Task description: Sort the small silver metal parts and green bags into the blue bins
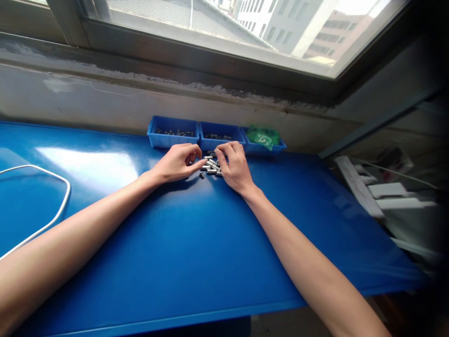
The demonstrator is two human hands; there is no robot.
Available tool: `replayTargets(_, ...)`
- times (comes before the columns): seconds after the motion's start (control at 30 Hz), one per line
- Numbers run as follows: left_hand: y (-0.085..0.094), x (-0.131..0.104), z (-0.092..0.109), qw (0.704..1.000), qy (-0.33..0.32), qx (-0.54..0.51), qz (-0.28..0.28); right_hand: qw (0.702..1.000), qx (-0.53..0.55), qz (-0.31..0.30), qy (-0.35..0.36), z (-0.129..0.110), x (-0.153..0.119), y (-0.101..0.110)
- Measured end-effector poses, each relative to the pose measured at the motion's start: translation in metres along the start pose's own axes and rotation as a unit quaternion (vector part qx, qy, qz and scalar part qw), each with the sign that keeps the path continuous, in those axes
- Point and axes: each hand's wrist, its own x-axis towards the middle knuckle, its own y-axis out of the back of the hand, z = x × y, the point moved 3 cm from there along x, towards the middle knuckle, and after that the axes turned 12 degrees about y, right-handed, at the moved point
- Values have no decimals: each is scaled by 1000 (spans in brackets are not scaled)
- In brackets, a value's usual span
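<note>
A loose pile of small silvery metal cylinders lies on the blue tabletop between my two hands. My left hand is at the pile's left side, its fingers curled and its thumb stretched toward the metal pieces. A gap shows between that thumb and the index finger, with nothing seen in it. From the right, my right hand reaches over the pile. Its thumb and index fingertips come together at the pieces; whatever they pinch is too small to make out. One short dark metal piece sits just in front of the pile.
Behind the pile stand three blue bins: the left bin and middle bin hold small metal parts, the right one a green plastic bag. A white cable curves across the blue table. White objects stand beyond its right edge.
</note>
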Motion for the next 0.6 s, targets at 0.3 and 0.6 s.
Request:
replayTargets(0.3,-11,-6,15,953,-123,274,-46,996,-63,-6,-70,-3,-6,12)
replayTargets(0.6,-12,15,10,942,-153,283,-100,997,-49,-29,-59,0,-7,8)
